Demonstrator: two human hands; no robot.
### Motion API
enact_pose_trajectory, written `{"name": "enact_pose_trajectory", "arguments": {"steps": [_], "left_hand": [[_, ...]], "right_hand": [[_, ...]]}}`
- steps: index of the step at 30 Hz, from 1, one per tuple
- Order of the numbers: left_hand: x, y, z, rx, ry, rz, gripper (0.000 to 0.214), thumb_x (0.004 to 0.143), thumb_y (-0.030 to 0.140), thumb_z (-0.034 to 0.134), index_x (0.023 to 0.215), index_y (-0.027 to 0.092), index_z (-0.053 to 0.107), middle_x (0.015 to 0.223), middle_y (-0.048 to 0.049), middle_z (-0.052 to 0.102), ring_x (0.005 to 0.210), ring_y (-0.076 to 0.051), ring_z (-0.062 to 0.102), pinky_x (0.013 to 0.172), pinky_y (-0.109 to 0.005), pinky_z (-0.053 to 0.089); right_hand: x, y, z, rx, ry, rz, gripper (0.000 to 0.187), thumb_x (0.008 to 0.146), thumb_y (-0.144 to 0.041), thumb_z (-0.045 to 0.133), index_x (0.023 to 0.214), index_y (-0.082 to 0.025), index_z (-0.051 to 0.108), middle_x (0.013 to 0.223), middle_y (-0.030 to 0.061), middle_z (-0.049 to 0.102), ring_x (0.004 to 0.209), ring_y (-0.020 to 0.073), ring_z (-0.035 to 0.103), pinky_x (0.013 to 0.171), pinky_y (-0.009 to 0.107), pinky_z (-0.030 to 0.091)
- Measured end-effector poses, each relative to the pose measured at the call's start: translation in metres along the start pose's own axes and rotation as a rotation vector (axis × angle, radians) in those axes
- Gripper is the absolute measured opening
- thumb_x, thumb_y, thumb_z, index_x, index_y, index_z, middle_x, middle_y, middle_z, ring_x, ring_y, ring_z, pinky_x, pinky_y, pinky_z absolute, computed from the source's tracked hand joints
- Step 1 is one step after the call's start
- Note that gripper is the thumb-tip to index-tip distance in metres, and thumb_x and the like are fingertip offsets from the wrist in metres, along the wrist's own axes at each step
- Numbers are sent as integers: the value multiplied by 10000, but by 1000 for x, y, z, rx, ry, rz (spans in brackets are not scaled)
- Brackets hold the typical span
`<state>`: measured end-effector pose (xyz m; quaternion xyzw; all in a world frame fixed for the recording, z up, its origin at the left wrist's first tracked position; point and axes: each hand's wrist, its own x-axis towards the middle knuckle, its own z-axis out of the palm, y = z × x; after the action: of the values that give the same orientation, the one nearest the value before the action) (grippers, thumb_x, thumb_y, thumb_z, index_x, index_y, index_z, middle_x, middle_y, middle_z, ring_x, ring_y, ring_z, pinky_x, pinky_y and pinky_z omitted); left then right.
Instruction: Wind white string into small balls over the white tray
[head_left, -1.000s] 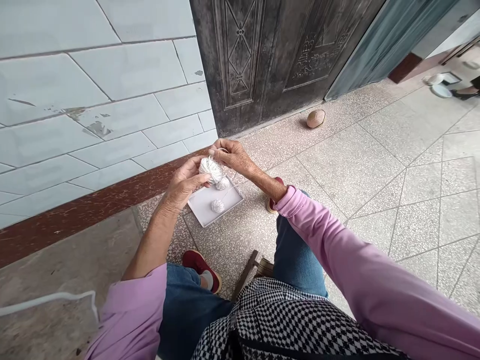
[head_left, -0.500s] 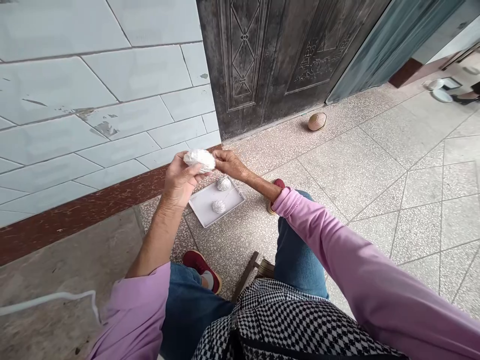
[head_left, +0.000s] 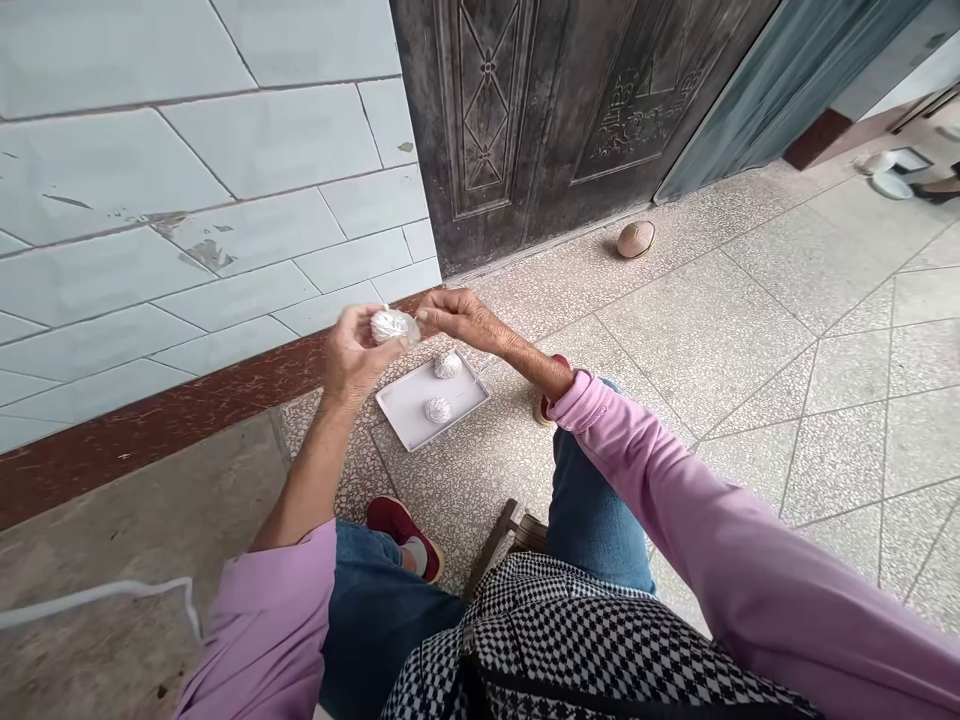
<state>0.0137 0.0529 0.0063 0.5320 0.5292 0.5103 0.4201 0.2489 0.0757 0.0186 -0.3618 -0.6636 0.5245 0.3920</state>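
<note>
My left hand is closed around a white ball of thread, held up above the floor. My right hand is just to its right, fingers pinched at the ball's edge, apparently on a strand of the thread. Below both hands a white tray lies on the speckled floor with two smaller white thread balls in it. A thin strand runs from the tray up toward my right hand.
A white tiled wall with a red-brown skirting is at left, a dark carved door straight ahead. A small brown ball lies by the door. My feet in red shoes and a wooden stool leg are below. A white cord lies at lower left.
The left hand lifted the thread ball up and turned it, and it looks smaller and blurred now. The right hand stayed beside it, pinching at its edge.
</note>
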Motion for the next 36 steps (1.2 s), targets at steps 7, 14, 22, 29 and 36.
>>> {"name": "enact_pose_trajectory", "arguments": {"steps": [7, 14, 22, 29, 36], "left_hand": [[-15, 7, 9, -339, -302, -132, 723, 642, 425, 1165, 1253, 223, 837, 1206, -92, 884, 1097, -287, 836, 1000, -416, 718], [-7, 1, 8, -507, -137, -115, 663, 606, 333, 1134, 1101, 264, 699, 1146, -62, 818, 1068, -272, 812, 888, -380, 728], [8, -5, 2, -400, 66, -14, 659, 555, 307, 1096, 1146, 246, 810, 1093, -50, 816, 1052, -268, 798, 930, -375, 711], [0, -1, -2, -32, -46, 16, 630, 591, 374, 1086, 1159, 241, 848, 1116, -64, 876, 1072, -324, 835, 953, -433, 721], [-14, 14, 8, -213, -260, -62, 707, 621, 412, 1114, 1261, 216, 888, 1207, -94, 895, 1094, -299, 844, 998, -415, 736]], "right_hand": [[8, 7, -2, 132, 85, 46, 486, 1282, -258, 882, 878, -196, 619, 727, -85, 508, 674, 101, 398, 626, 226, 377], [0, 1, 17, -37, 35, 81, 425, 1295, -142, 702, 876, -194, 659, 750, -53, 532, 753, 143, 462, 715, 279, 398], [-15, 1, 39, -242, -200, 21, 357, 1307, -223, 669, 954, -196, 709, 831, -11, 615, 867, 203, 586, 858, 319, 457], [-16, -7, 11, -63, -58, -18, 390, 1314, -461, 769, 1000, -231, 737, 864, 6, 615, 833, 222, 529, 762, 330, 476], [4, 3, -7, 14, 128, -36, 492, 1297, -342, 828, 865, -211, 633, 792, -33, 575, 779, 156, 494, 716, 275, 415]]}}
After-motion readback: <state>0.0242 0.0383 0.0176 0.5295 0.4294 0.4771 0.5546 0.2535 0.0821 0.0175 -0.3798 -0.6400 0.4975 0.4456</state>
